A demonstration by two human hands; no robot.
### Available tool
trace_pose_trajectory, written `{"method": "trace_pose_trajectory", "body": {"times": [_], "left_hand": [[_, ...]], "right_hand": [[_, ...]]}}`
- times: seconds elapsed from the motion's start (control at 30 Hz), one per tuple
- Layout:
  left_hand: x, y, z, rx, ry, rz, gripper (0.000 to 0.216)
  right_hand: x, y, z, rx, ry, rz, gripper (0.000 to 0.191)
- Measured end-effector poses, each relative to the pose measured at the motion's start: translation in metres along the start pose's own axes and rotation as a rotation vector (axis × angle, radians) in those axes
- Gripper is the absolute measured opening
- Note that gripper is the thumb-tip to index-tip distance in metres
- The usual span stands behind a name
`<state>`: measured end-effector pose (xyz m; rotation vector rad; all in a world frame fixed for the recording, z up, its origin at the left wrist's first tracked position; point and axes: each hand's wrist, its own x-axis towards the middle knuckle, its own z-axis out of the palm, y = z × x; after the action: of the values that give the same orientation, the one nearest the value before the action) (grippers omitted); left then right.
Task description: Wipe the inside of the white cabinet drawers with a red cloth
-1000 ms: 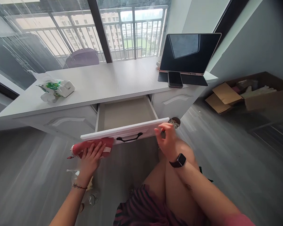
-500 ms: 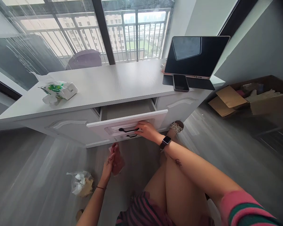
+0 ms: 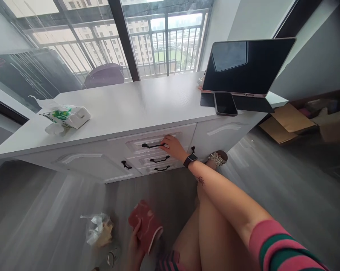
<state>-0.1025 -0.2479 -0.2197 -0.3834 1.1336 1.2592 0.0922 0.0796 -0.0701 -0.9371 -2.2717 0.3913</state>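
My right hand (image 3: 173, 147), with a dark watch on its wrist, has its fingers closed around the right end of the black handle (image 3: 152, 145) on the top drawer (image 3: 133, 146). That drawer sits flush in the white cabinet (image 3: 88, 165). Low in the view, over the floor, my left hand (image 3: 136, 235) grips a red cloth (image 3: 147, 222) with pale markings and a light edge. Its fingers are partly hidden and blurred. Two lower drawers with black handles (image 3: 162, 168) lie below the one I touch.
A tissue pack (image 3: 74, 116) lies on the cabinet top at left. A tablet (image 3: 246, 67) stands at right with a phone (image 3: 225, 104) before it. On the floor are a clear plastic bag (image 3: 98, 229) and an open cardboard box (image 3: 294, 120).
The top drawer was partly pulled out and is now closed, with my right hand still at its handle. My left hand moved down and nearer to me, bringing the red cloth into fuller view.
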Motion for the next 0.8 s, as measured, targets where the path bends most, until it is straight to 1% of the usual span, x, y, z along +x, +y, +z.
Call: {"method": "trace_pose_trajectory", "body": {"times": [0.1, 0.17, 0.23, 0.27, 0.33, 0.37, 0.4, 0.43, 0.47, 0.53, 0.63, 0.73, 0.8], "left_hand": [[0.005, 0.0, 0.009, 0.014, -0.009, -0.04, 0.049], [0.008, 0.001, 0.014, 0.006, -0.025, -0.059, 0.045], [0.011, 0.0, 0.018, -0.012, -0.059, -0.087, 0.04], [0.012, -0.001, 0.019, -0.017, -0.078, -0.105, 0.037], [0.014, -0.004, 0.017, -0.02, -0.109, -0.126, 0.03], [0.014, -0.006, 0.015, -0.016, -0.109, -0.127, 0.028], [0.014, -0.007, 0.012, -0.006, -0.097, -0.121, 0.027], [0.013, -0.008, 0.009, 0.007, -0.075, -0.106, 0.028], [0.012, -0.009, 0.005, 0.024, -0.048, -0.09, 0.03], [0.009, -0.008, -0.003, 0.061, 0.003, -0.051, 0.037], [0.004, -0.002, -0.014, 0.108, 0.031, -0.018, 0.046], [0.0, 0.005, -0.024, 0.122, -0.002, -0.05, 0.046], [-0.001, 0.006, -0.027, 0.124, -0.028, -0.078, 0.046]], "right_hand": [[0.0, 0.003, 0.002, -0.018, 0.009, -0.006, 0.016], [-0.004, 0.001, 0.004, -0.078, 0.016, -0.004, 0.017], [-0.012, -0.004, 0.01, -0.164, -0.007, -0.038, 0.02], [-0.018, -0.006, 0.014, -0.201, -0.046, -0.079, 0.023], [-0.03, -0.009, 0.027, -0.24, -0.182, -0.185, 0.026], [-0.037, -0.008, 0.035, -0.24, -0.266, -0.22, 0.026], [-0.043, -0.007, 0.044, -0.228, -0.344, -0.212, 0.027], [-0.049, -0.004, 0.053, -0.208, -0.405, -0.164, 0.028], [-0.054, -0.001, 0.062, -0.185, -0.45, -0.084, 0.029], [-0.061, 0.006, 0.079, -0.15, -0.475, 0.1, 0.032], [-0.063, 0.011, 0.098, -0.152, -0.428, 0.29, 0.031], [-0.06, 0.006, 0.112, -0.169, -0.379, 0.436, 0.026], [-0.059, -0.001, 0.119, -0.17, -0.348, 0.496, 0.027]]}}
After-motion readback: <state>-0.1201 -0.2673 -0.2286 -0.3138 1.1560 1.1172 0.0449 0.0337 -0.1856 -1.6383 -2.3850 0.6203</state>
